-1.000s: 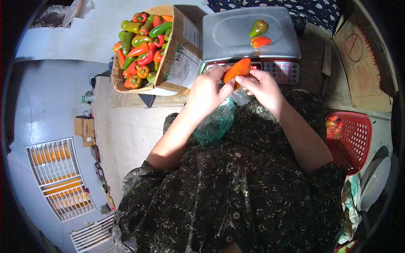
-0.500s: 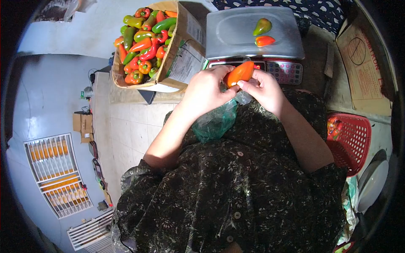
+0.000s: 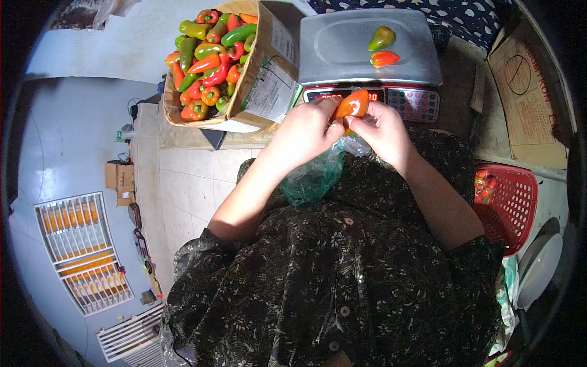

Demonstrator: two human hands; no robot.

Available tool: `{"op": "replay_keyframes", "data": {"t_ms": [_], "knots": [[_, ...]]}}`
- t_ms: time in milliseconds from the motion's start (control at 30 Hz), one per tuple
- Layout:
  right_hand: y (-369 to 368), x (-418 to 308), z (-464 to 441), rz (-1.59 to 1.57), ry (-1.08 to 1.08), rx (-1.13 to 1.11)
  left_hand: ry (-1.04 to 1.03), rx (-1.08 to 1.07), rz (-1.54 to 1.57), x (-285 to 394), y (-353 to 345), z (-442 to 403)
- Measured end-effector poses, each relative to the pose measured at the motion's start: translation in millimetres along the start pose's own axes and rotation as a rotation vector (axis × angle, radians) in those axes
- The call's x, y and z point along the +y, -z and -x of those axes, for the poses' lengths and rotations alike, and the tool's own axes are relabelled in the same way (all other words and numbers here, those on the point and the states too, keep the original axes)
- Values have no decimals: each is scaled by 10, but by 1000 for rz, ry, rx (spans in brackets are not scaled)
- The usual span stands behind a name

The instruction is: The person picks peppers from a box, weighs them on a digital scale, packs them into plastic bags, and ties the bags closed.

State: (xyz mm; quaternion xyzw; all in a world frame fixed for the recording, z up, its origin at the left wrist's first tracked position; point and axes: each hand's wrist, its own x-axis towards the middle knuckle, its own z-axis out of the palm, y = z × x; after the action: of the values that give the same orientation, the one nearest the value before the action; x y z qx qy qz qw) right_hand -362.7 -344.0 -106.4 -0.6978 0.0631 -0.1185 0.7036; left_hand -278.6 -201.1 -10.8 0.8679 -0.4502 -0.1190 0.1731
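Observation:
An orange pepper is held between both hands in front of the scale's display. My left hand grips its left side, and my right hand pinches it from the right. Below the hands, a green plastic bag and a piece of clear plastic rest against the lap. On the metal scale plate lie a green-brown pepper and an orange-red pepper. The scale's keypad shows beside the right hand.
A cardboard box full of red, green and orange peppers stands left of the scale. At the right are a red basket with wrapped peppers inside, a pale round basin and another cardboard box.
The orange pepper has turned slightly in my fingers, and my hands have shifted a little. More of the scale's lit display shows above them. The view has moved slightly.

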Motion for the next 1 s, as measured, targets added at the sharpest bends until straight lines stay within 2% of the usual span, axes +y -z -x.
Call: {"op": "replay_keyframes", "data": {"t_ms": [533,1000], "knots": [[10,8,9,-14,-57,3,45,-132,197,-92,24,17],[55,-253,38,-263,-34,-95,14,-153,303,-45,221,54]]}}
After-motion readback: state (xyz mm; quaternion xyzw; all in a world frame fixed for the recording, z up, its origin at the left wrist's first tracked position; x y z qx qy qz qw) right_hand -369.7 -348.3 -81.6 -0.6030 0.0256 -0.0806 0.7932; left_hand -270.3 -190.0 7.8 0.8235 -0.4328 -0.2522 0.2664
